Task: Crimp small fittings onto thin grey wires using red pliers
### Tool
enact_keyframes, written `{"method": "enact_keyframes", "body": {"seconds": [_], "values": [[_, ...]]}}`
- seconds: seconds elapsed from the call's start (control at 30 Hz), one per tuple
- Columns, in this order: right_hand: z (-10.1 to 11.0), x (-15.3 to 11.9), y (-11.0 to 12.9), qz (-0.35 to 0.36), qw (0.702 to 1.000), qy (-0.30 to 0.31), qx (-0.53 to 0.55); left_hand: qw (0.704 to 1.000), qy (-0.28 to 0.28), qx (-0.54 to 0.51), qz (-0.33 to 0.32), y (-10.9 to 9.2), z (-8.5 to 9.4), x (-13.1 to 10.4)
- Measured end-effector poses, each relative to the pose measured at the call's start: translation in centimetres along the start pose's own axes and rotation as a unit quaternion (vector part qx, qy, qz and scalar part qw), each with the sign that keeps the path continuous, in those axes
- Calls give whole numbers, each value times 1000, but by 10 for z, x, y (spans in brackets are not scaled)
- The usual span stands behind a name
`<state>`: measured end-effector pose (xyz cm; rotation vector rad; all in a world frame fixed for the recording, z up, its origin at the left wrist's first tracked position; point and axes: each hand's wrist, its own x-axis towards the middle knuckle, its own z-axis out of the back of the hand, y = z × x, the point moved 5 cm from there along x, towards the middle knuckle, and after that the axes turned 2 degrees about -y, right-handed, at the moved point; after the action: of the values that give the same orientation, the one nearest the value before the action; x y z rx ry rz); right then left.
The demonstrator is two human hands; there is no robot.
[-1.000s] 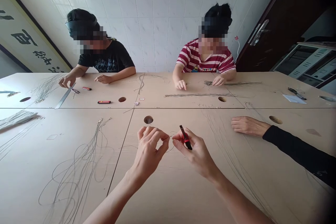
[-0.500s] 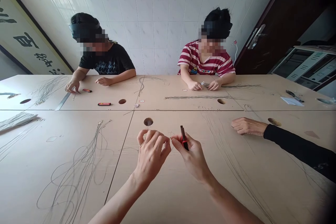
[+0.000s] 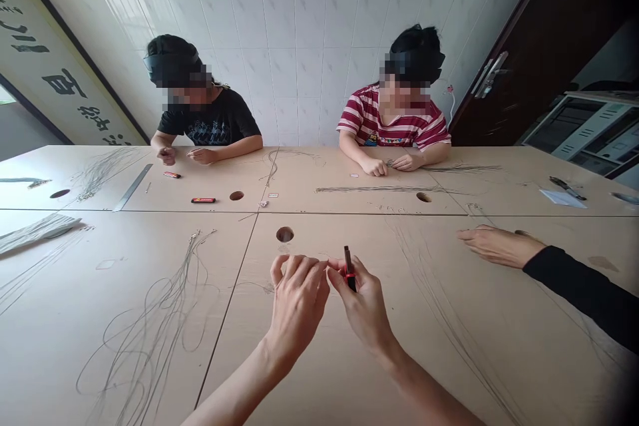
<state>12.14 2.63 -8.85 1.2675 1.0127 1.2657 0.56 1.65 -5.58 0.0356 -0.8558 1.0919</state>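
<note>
My left hand [image 3: 302, 293] is closed in a pinch, its thumb and index fingertips meeting those of my right hand. A thin cord seems to be held where they touch, mostly hidden by the fingers. My right hand [image 3: 367, 303] is closed too, with a slim black-and-red tool [image 3: 350, 273] upright between its fingers; it looks like a lighter. To the left lies a loose bundle of thin grey cords [image 3: 150, 319] with small metal ends. On the right, more long thin cords [image 3: 439, 306] stretch along the tabletop.
Two people sit across the table [image 3: 309, 359], hands at work. From the right reaches another person's hand [image 3: 499, 246] in a black sleeve. A red-and-black lighter [image 3: 203, 200], a metal ruler [image 3: 134, 186] and a cord bundle [image 3: 374, 190] lie farther off. Round holes [image 3: 285, 234] pierce the tabletop.
My hands stay together, a little lower in view, fingertips closer. The sleeved hand at the right has shifted right. The person at far left has drawn a hand back from the ruler.
</note>
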Motion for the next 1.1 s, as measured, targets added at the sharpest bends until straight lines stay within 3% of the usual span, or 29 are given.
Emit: {"method": "enact_keyframes", "body": {"seconds": [0.17,0.27,0.5,0.9,1.1], "values": [[3,5,-4,101,990,-44,-88,985,105,-86,108,2,-11,-4],[6,7,-8,135,981,-57,-129,976,133,-109,132,2,-12,-5],[14,8,-11,148,979,-38,-138,969,148,-142,139,4,-13,-5],[23,13,0,148,983,29,-103,926,195,-244,210,8,-10,1],[29,14,0,146,981,28,-124,936,144,-246,205,17,-4,6]]}}
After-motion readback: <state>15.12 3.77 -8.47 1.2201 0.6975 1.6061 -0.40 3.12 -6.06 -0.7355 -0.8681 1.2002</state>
